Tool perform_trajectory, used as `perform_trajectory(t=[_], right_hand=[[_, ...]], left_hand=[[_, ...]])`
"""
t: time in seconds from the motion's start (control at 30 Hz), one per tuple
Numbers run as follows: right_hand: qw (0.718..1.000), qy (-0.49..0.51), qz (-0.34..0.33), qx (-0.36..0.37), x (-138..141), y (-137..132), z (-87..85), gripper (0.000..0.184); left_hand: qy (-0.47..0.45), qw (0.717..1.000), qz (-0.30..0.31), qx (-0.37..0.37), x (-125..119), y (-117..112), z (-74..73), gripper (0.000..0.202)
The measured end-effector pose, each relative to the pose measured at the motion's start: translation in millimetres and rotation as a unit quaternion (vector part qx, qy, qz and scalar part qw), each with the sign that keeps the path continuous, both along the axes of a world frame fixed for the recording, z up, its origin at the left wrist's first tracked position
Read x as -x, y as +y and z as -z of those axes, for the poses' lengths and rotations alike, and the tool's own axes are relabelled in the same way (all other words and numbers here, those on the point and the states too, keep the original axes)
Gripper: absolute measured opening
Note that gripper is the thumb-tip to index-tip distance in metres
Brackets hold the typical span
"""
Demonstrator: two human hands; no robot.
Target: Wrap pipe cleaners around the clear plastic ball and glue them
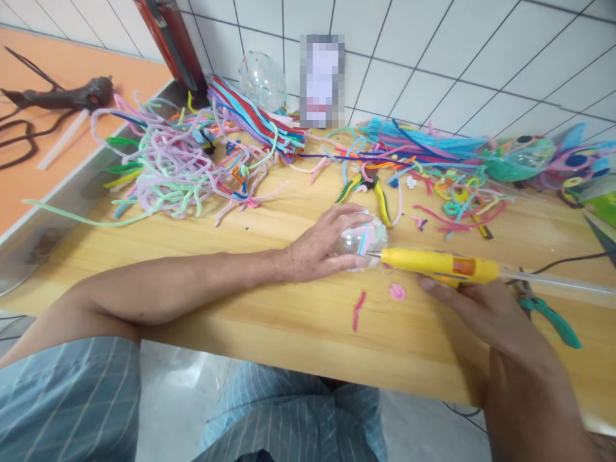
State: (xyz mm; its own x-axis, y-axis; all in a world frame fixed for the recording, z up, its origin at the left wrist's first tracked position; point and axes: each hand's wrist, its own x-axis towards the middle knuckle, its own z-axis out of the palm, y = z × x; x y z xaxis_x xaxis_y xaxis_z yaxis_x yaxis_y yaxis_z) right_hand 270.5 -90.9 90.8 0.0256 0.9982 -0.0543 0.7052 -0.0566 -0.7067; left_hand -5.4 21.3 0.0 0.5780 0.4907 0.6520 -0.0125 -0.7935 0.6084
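Tiled wall [409,45] backs wooden table [269,308] beneath glue gun [423,264].

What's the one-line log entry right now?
left hand: holding clear ball; right hand: holding yellow glue gun; nozzle: at ball; contact: unclear

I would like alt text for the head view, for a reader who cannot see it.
At a light wooden table, a person's left hand holds a clear round plastic ball, while the right hand holds a yellow plastic glue gun, its metal tip at the ball. Colourful fuzzy stems lie piled behind.
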Motion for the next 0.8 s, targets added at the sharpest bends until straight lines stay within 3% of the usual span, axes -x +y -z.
perform_trajectory(t=[0.37, 0.57, 0.67, 0.73, 0.8], right_hand=[[1.000, 0.001, -0.014, 0.017, -1, 2, -8.5, 0.021], [0.999, -0.022, 0.007, 0.037, -5, 0, 0.7, 0.029], [0.999, 0.015, 0.006, 0.051, -7, -1, 2.1, 0.027], [0.997, 0.066, 0.018, 0.033, -10, 0, -2.9, 0.026], [0.993, 0.092, 0.073, -0.021, -21, 2, -11.9, 0.024]], left_hand=[[0.011, 1.000, 0.005, 0.021, 1, 0, -0.1, 0.059], [0.016, 1.000, 0.005, 0.024, 2, -1, -3.4, 0.060], [0.015, 1.000, 0.011, 0.022, 3, -1, -4.0, 0.061], [0.010, 1.000, 0.012, 0.014, 4, -1, -4.0, 0.061], [0.009, 1.000, 0.006, 0.011, 5, -2, -3.8, 0.061]])
